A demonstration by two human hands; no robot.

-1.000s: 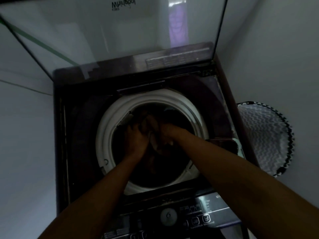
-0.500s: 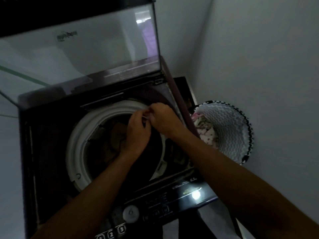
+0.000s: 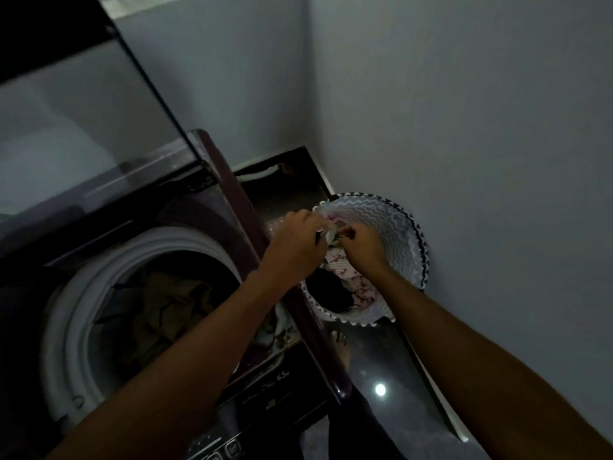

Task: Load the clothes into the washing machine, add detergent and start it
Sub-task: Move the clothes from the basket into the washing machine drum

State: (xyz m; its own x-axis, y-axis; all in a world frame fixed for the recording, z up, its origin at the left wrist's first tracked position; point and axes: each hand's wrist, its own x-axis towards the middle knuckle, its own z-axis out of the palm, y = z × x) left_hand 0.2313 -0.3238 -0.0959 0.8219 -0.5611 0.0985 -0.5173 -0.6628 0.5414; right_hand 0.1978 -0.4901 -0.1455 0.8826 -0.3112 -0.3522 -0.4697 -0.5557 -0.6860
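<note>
The top-loading washing machine (image 3: 212,190) stands at the left with its glass lid (image 3: 83,127) raised. Dark brownish clothes (image 3: 166,307) lie inside its white-rimmed drum (image 3: 66,327). To the right, on the floor, sits a zigzag-patterned laundry basket (image 3: 404,234) holding pale printed and dark garments (image 3: 351,283). Both my hands are over the basket's near rim. My left hand (image 3: 295,244) and my right hand (image 3: 361,244) pinch a small light piece of cloth (image 3: 331,235) between them.
Grey walls close in behind and to the right of the basket. The machine's control panel (image 3: 265,400) lies at the bottom edge. A bare foot (image 3: 341,346) stands on the dark glossy floor (image 3: 381,410) between machine and wall.
Both hands have left the drum and swung right, past the machine's side, to the basket. They now hold a small cloth there. My view has turned right.
</note>
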